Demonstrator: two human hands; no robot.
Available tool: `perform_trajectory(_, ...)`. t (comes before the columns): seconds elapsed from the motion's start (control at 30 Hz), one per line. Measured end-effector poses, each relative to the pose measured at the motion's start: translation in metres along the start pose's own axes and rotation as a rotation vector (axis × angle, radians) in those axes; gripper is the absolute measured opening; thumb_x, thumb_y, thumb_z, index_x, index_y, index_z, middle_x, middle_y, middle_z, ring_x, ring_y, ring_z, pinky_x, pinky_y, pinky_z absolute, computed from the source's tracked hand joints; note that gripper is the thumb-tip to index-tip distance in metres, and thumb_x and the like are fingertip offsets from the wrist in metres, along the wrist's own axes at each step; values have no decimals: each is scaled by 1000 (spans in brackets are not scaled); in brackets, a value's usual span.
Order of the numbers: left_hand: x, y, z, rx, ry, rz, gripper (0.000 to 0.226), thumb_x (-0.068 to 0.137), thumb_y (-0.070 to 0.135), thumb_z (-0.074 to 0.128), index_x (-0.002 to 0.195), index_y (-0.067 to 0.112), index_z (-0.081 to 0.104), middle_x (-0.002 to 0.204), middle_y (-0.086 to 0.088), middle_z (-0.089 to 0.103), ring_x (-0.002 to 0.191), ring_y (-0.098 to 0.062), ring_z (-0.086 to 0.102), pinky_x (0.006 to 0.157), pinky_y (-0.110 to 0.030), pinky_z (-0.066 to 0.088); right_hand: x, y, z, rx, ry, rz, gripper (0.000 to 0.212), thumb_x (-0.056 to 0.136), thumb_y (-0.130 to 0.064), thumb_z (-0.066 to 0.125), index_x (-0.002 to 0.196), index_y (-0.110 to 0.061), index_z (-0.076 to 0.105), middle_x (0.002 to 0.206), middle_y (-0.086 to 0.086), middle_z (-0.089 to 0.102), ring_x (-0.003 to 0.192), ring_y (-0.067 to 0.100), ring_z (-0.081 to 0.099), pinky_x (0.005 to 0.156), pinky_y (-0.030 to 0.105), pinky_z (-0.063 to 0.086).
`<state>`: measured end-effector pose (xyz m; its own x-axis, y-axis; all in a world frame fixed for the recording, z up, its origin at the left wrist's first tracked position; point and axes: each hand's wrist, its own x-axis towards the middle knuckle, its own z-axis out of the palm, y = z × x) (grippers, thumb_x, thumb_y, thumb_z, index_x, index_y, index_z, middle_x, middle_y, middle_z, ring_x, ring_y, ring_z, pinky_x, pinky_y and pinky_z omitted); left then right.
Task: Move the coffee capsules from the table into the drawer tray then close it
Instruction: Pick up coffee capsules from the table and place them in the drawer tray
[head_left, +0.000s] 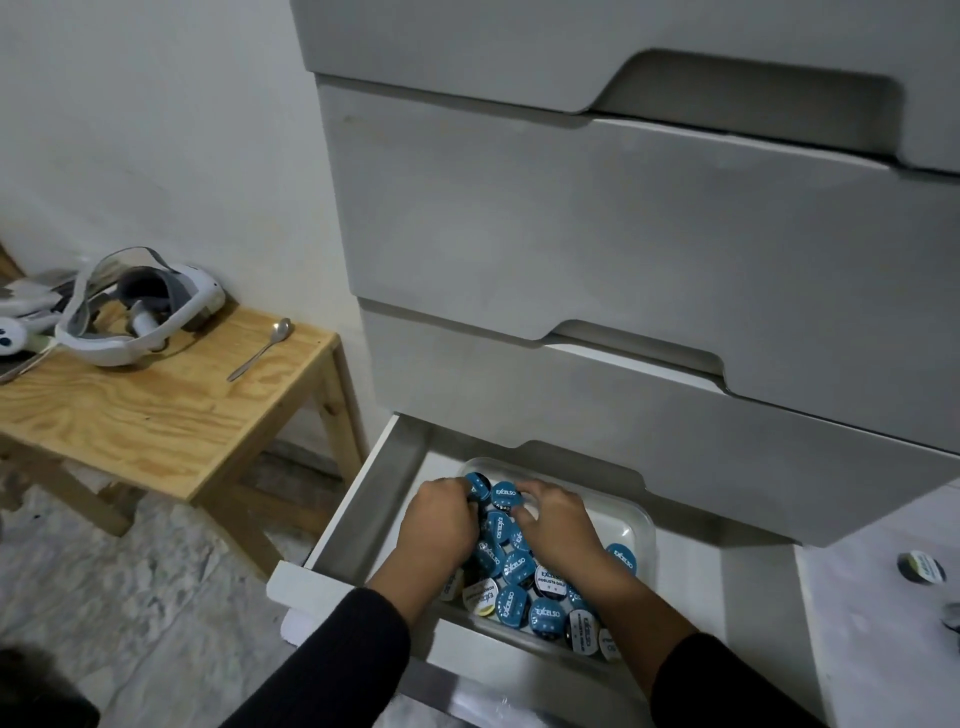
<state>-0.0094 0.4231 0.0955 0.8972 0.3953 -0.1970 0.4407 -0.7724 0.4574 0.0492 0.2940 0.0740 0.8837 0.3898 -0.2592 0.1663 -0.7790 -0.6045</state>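
Observation:
The bottom drawer (332, 535) of a grey-white cabinet stands pulled out. In it sits a clear plastic tray (640, 525) with several coffee capsules (511, 605), most with blue lids, a few with white ones. Both my hands are inside the tray on top of the pile. My left hand (441, 525) is curled, its fingers closed around a blue capsule (478, 484) at the tray's far end. My right hand (558, 522) lies beside it with fingers spread over the capsules. One more capsule (922, 567) lies on the pale surface at the far right.
A low wooden table (156, 415) stands left of the cabinet, carrying a white headset (140, 306) and a spoon (260, 348). Three shut drawers (571, 234) overhang the open one. The floor below is mottled grey stone.

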Motion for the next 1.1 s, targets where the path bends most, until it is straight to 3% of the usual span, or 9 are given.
perform_trajectory(0.13, -21, 0, 2, 60, 2, 49, 27, 90, 21, 47, 113, 9, 56, 111, -10, 62, 101, -26, 59, 82, -35, 50, -22, -13, -1, -218, -23, -115, 45, 93, -28, 46, 136, -13, 39, 143, 7, 40, 130, 21, 38, 107, 31, 33)
perform_trajectory(0.3, -42, 4, 4, 106, 57, 95, 35, 92, 20, 45, 125, 11, 47, 125, -7, 54, 115, -21, 50, 91, -29, 45, -53, -19, -2, -365, 88, -197, 43, 93, -29, 42, 133, -12, 40, 135, 8, 46, 125, 20, 39, 106, 29, 32)
perform_trajectory(0.5, -74, 14, 9, -10, 220, 175, 39, 94, 26, 45, 132, 17, 38, 133, -2, 47, 119, -13, 46, 98, -22, 40, -87, -11, -10, -304, 190, -137, 47, 95, -33, 39, 138, -16, 34, 145, 4, 38, 135, 18, 30, 114, 31, 24)
perform_trajectory(0.67, -94, 36, 14, -62, 275, 249, 51, 97, 28, 39, 144, 18, 21, 151, -1, 28, 141, -14, 24, 116, -26, 23, -111, 5, -28, -247, 274, -120, 49, 95, -36, 38, 141, -22, 26, 151, -3, 28, 139, 12, 22, 114, 28, 21)
perform_trajectory(0.83, -103, 74, 19, -44, 338, 324, 51, 95, 26, 46, 142, 15, 31, 148, -6, 37, 140, -19, 29, 113, -31, 26, -124, 30, -53, -217, 337, -106, 52, 96, -41, 36, 143, -25, 20, 154, -4, 21, 142, 11, 15, 114, 25, 17)
perform_trajectory(0.93, -108, 102, 35, -24, 285, 393, 53, 97, 28, 40, 145, 13, 23, 153, -6, 27, 144, -18, 18, 116, -27, 17, -134, 54, -75, -219, 371, -74, 54, 96, -44, 32, 144, -26, 17, 156, -4, 16, 143, 11, 12, 112, 23, 11)
perform_trajectory(1.03, -113, 146, 53, 67, 322, 475, 52, 81, 27, 67, 127, 8, 51, 129, -12, 59, 124, -23, 53, 100, -30, 43, -148, 88, -106, -225, 415, -31, 54, 95, -46, 31, 144, -26, 18, 156, -5, 17, 143, 12, 14, 114, 25, 15)
perform_trajectory(1.1, -115, 180, 79, 80, 352, 538, 51, 71, 25, 77, 116, 7, 61, 113, -11, 68, 108, -23, 64, 91, -31, 51, -159, 120, -130, -228, 452, -27, 54, 95, -44, 34, 143, -22, 23, 154, -2, 23, 142, 12, 18, 113, 23, 17)
